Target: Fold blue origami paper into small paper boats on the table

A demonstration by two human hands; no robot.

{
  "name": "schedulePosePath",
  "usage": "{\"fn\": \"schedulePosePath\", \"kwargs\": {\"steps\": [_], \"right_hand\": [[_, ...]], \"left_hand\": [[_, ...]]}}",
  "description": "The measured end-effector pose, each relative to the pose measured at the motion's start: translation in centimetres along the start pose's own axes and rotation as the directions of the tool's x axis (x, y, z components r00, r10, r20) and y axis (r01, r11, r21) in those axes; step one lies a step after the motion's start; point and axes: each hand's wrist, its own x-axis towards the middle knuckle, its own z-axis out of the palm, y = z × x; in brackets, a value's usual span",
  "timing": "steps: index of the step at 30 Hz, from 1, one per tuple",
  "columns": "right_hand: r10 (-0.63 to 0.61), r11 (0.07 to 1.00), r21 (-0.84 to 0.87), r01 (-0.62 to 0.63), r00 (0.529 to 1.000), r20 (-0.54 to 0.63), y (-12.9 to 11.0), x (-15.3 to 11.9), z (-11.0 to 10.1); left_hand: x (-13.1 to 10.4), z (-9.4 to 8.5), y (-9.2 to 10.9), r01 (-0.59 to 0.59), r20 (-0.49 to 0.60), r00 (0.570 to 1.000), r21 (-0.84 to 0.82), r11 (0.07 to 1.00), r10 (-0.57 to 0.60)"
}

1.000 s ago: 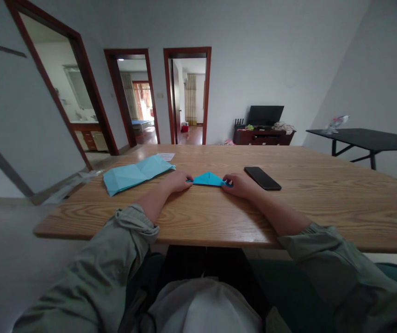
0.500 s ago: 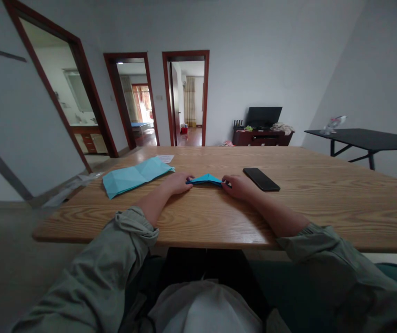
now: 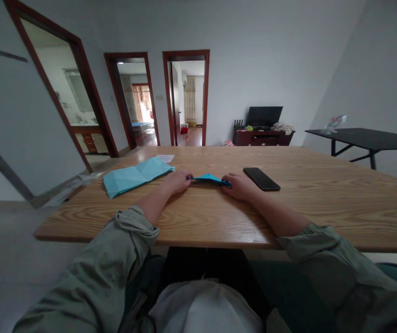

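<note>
A small folded piece of blue paper [image 3: 208, 177] is held between my two hands, just above or on the wooden table [image 3: 198, 217]. Its middle rises in a low peak, and its ends run into my fingers. My left hand [image 3: 180, 181] pinches the left end. The right end is gripped by my right hand [image 3: 237, 186], with a bit of blue showing by the fingertips. To the left of my left hand lies a larger creased light-blue sheet [image 3: 136, 175]. A black phone [image 3: 261, 179] rests flat to the right of my right hand.
A small white printed slip [image 3: 166, 158] lies behind the light-blue sheet. The table's front edge [image 3: 215, 243] runs close before my body. Farther off stand a black table [image 3: 365, 138] at the right and a television [image 3: 264, 116] on a cabinet.
The folded blue paper looks flatter and thinner, its front face tilted more out of sight. Both hands stay at its ends, their fingers slightly shifted.
</note>
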Motion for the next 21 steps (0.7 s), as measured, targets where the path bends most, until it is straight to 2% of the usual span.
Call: {"fn": "schedulePosePath", "kwargs": {"steps": [7, 14, 21], "right_hand": [[0.042, 0.997, -0.065, -0.044, 0.999, -0.029, -0.4, 0.0, -0.6], [0.115, 0.993, -0.012, -0.116, 0.991, -0.06, -0.3, 0.0, -0.6], [0.158, 0.987, 0.031, -0.156, 0.985, -0.074, 0.3, 0.2, -0.1]], "left_hand": [[0.0, -0.3, 0.1, -0.027, -0.105, 0.994, -0.058, 0.998, 0.021], [-0.1, -0.1, -0.4, 0.079, -0.031, 0.996, -0.008, 0.997, -0.08], [0.2, 0.4, -1.0, 0.12, -0.041, 0.992, 0.02, 0.993, -0.119]]}}
